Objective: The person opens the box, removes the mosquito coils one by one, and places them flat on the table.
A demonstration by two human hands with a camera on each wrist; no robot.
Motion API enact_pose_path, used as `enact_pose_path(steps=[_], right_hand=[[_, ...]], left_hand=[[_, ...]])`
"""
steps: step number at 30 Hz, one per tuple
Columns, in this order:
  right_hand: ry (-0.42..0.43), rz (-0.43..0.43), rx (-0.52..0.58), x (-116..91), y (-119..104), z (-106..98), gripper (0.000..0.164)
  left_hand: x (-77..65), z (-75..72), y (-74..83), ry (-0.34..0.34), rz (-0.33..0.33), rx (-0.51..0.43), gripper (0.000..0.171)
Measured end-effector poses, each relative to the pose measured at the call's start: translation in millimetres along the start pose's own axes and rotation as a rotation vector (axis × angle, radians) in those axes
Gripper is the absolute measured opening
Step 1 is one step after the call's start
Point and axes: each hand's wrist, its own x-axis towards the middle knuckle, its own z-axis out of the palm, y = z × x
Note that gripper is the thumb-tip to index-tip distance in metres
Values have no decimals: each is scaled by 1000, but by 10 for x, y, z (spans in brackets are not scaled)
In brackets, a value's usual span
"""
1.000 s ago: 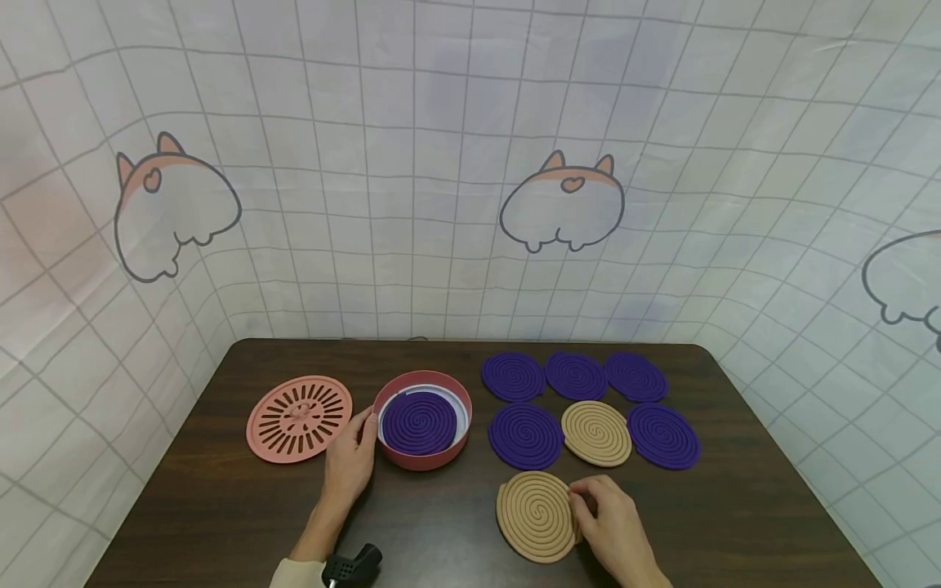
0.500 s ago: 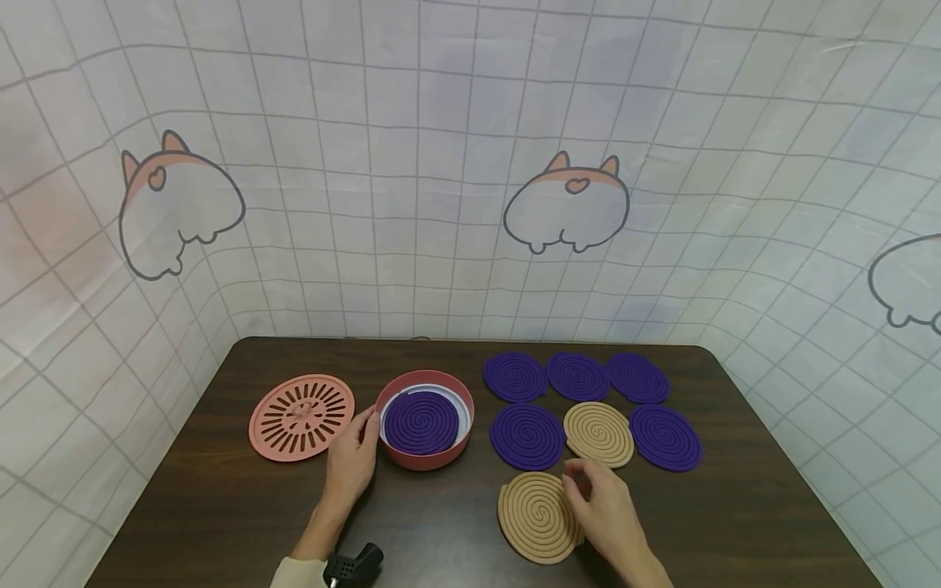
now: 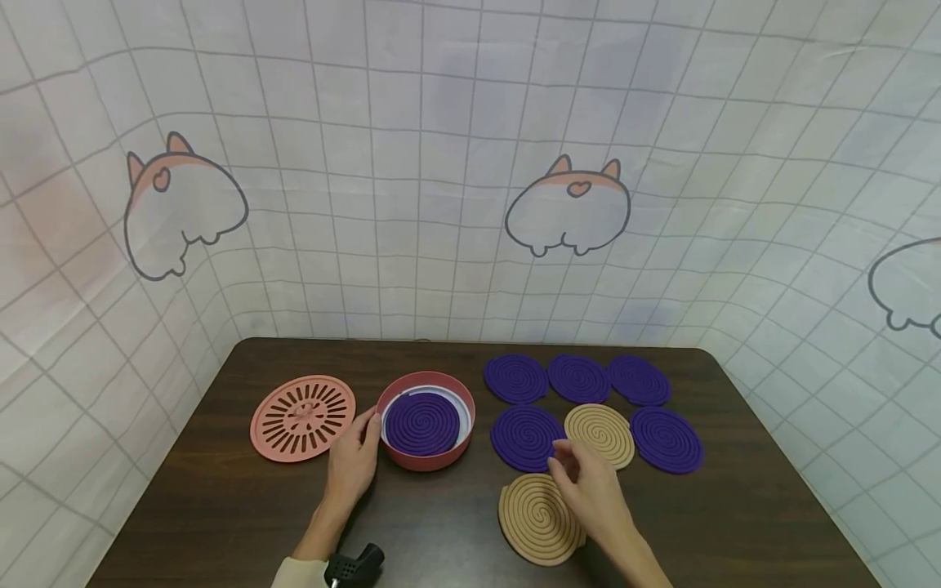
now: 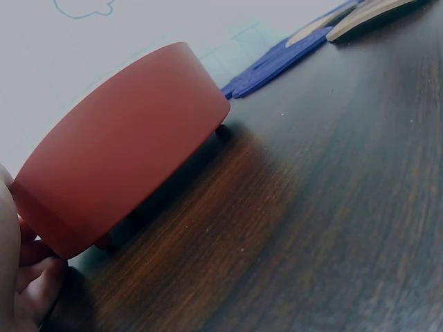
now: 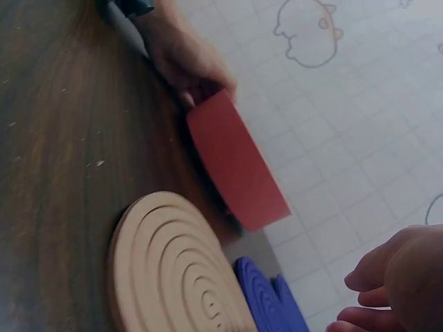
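Observation:
My left hand (image 3: 354,459) grips the left side of a round red mosquito coil box (image 3: 425,462), thumb at the rim. The box has a white inner ring, and a purple mosquito coil (image 3: 423,423) lies flat inside it. In the left wrist view the smooth red wall (image 4: 131,138) stands on small feet just above the table. My right hand (image 3: 591,490), fingers loosely bent and holding nothing, hovers over the right edge of the tan mosquito coils (image 3: 539,519) at the front. These look stacked, with one edge sticking out beneath. The hand overlaps a purple coil (image 3: 525,437) behind.
A pink slotted lid (image 3: 303,418) lies left of the box. Several purple coils (image 3: 578,377) and one tan coil (image 3: 599,435) lie in two rows at the right, edges nearly meeting. The dark wooden table (image 3: 735,506) backs onto a white gridded curtain (image 3: 441,204).
My right hand has left the right edge of the front tan coils and moved up and away toward the back rows. The left hand stays on the box.

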Motion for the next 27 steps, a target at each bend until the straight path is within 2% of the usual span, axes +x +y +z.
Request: enact_pose_path(steps=[13, 21, 27], right_hand=[[-15, 1, 80, 181, -207, 72, 20], [-43, 37, 99, 301, -336, 128, 22], [-55, 32, 106, 383, -411, 158, 24]], left_hand=[[0, -4, 2, 3, -1, 3, 48], [0, 1, 0, 11, 6, 8, 48], [1, 2, 0, 9, 7, 1, 48]])
